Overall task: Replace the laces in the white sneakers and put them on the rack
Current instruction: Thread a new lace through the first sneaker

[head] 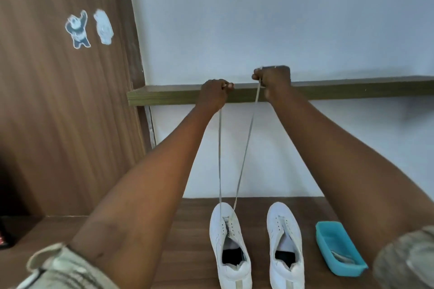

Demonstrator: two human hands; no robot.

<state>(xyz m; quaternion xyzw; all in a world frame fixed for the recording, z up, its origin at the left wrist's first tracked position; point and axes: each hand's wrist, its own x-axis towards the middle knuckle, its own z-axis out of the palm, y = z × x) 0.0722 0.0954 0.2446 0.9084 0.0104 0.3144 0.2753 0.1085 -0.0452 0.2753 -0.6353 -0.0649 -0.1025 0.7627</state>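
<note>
- wooden panel (58, 101) fills left of frame, pale wall (281, 19) upper right; neither is in the way
- counter (192, 230), dark wood, bottom of frame, carries both sneakers and the tray
- shelf (352, 89) runs across mid frame, behind both raised hands; looks like the rack, nothing seen on it
- left sneaker (229, 241) bottom centre, toe pointing up-frame, long axis roughly vertical in frame; lace enters only at the eyelets nearest the toe, the rest are unlaced
- right sneaker (285, 241) just beside it on the right, parallel, no lace
- blue tray (350, 270) lower right, something pale inside, can't tell what
- left hand (215, 94) centre frame, fingers (226, 85) curled, pinching one lace end
- right hand (274, 82) slightly higher and further right, fingers (257, 75) pinching the other end
- lace (245, 152): two taut strands drop from the fingers straight down-frame to the toe end of the left sneaker, converging there
- key relation: the sneaker lies well below the fingers, and the left hand sits almost directly above it, so it is nearer that line
- judgement: ends are being evened; next, both hands drop to cross and thread the next eyelets
- only the right sneaker crowds that side
- stickers (78, 29) upper left, irrelevant
</note>
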